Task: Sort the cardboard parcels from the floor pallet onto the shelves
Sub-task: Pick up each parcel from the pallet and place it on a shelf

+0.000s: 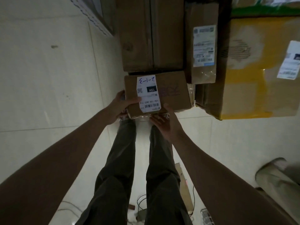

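Small brown cardboard parcel (pixel 168 93) held above pale tiled floor (pixel 48 78), near stacked cartons. White label (pixel 148 94): handwritten "2-1-3", printed "15H". Left hand (pixel 121 106) grips its left edge, thumb on top. Right hand (pixel 165 122) open, fingers under the near edge.

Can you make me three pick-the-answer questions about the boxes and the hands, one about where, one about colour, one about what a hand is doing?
1. Where is the small parcel with the handwritten label?
A. Between the two hands
B. On a shelf
C. Behind the person's legs

2. What colour tape is on the big box at the right?
A. Red
B. Yellow
C. Blue

3. What is the left hand doing?
A. Hanging free
B. Pointing at the floor
C. Holding the small parcel's edge

Answers: 1 A, the right hand is at its near edge; 2 B, yellow bands cross it; 3 C, thumb on top.
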Demonstrator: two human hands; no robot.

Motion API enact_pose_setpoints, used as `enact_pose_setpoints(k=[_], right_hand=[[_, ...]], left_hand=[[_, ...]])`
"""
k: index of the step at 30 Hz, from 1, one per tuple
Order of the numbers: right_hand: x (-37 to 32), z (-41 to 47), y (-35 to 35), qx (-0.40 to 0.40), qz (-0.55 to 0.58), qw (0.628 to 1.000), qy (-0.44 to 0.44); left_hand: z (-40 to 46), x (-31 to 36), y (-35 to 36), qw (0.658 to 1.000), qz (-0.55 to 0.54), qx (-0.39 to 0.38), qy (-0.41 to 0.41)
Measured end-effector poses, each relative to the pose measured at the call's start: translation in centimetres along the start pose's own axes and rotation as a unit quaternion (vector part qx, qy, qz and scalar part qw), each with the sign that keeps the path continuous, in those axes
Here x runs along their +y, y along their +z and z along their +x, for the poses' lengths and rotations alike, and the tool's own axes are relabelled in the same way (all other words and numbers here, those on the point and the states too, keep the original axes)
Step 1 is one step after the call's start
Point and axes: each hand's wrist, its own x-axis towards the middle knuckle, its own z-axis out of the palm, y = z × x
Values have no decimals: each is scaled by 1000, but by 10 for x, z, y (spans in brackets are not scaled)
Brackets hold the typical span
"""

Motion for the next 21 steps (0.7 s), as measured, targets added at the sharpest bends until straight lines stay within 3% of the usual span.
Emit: enact_pose_setpoints(k=[4, 10, 15, 21], right_hand=[[13, 30, -16, -57, 9, 998, 26], [25, 62, -23, -47, 7, 999, 24], [23, 74, -8, -6, -15, 1000, 16], [12, 66, 2, 27, -172, 980, 97]], left_hand=[[34, -8, -15, 999, 30, 5, -37], [69, -18, -24, 997, 71, -24, -29], [79, -21, -17, 998, 63, 24, 9], [58, -20, -4, 992, 95, 77, 27]])
